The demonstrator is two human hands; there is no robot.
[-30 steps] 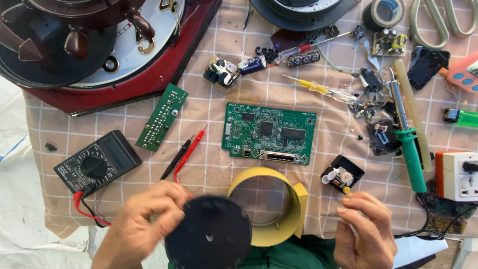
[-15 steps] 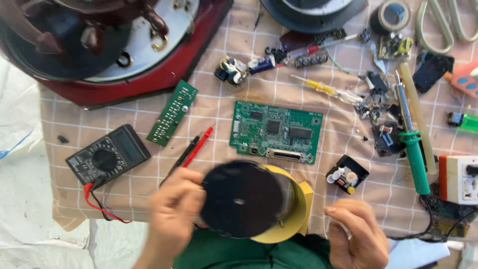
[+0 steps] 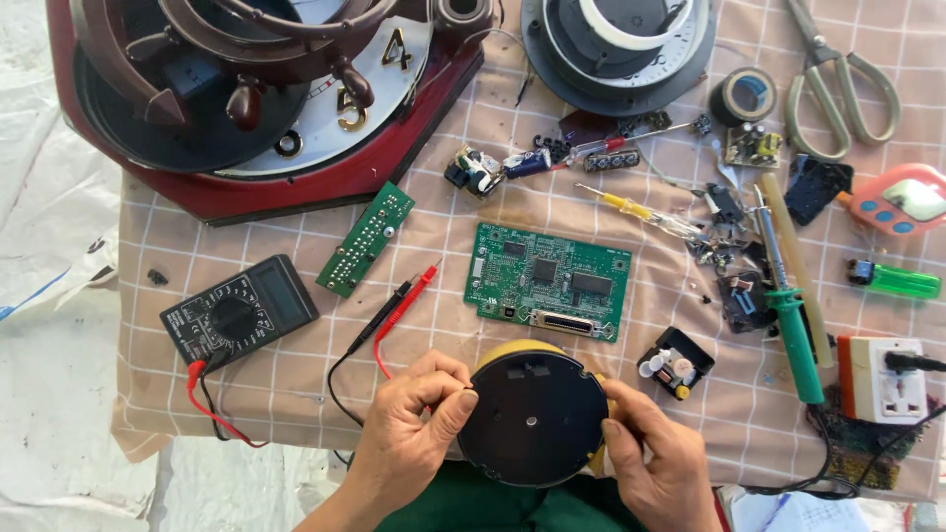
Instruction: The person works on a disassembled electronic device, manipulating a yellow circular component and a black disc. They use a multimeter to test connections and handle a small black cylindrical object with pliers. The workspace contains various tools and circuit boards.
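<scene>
A round black disc (image 3: 532,414) sits on top of a yellow ring casing (image 3: 537,350) at the near edge of the table. My left hand (image 3: 409,424) pinches the disc's left rim with thumb and fingers. On the right rim rests my right hand (image 3: 660,458), its thumb pressed to the edge. Both hands hold the disc flat over the yellow ring. Just beyond lies a green circuit board (image 3: 552,281).
A black multimeter (image 3: 238,310) with red and black probes (image 3: 394,310) lies at the left. A green-handled soldering iron (image 3: 788,315), a white socket block (image 3: 882,379), scissors (image 3: 838,74), tape (image 3: 741,96), a small narrow board (image 3: 367,239) and a big red clock (image 3: 246,89) surround the work area.
The black disc has moved from near my lap onto the yellow ring, and both hands have closed in on its rim. The camera view has shifted slightly.
</scene>
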